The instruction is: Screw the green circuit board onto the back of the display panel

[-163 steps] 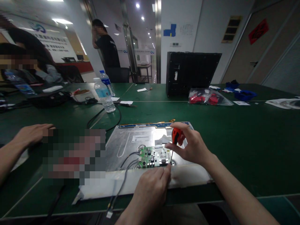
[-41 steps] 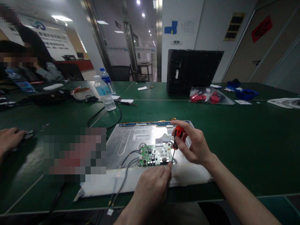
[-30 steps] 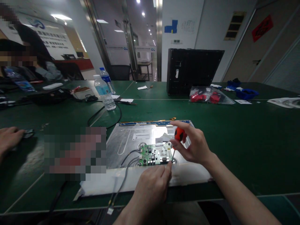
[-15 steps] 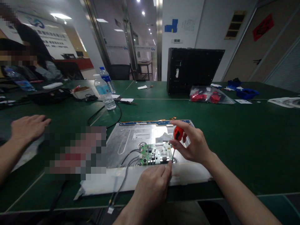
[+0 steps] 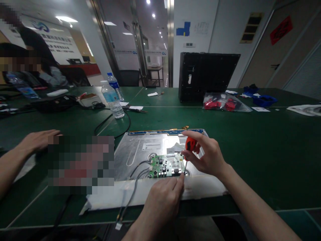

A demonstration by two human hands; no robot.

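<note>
A silver metal panel (image 5: 135, 152) lies flat on the green table (image 5: 250, 144) in front of me. On it sits a small green circuit board (image 5: 164, 166) with grey cables (image 5: 135, 177) running off toward me. My right hand (image 5: 208, 155) is closed on a red-handled screwdriver (image 5: 190, 144), its tip standing at the board's right corner. My left hand (image 5: 163, 201) rests at the board's near edge, fingertips pressed together beside the screwdriver tip.
Another person's hand (image 5: 37, 140) lies on the table at the left. Two water bottles (image 5: 111, 102), a black cable (image 5: 110, 122), a black monitor shell (image 5: 207, 75), a bag of red parts (image 5: 220, 103) and blue parts (image 5: 263, 99) stand further back.
My right hand has turned the screwdriver handle a little in place. The other person's hand at the left has shifted about on the table. My left hand has stayed put.
</note>
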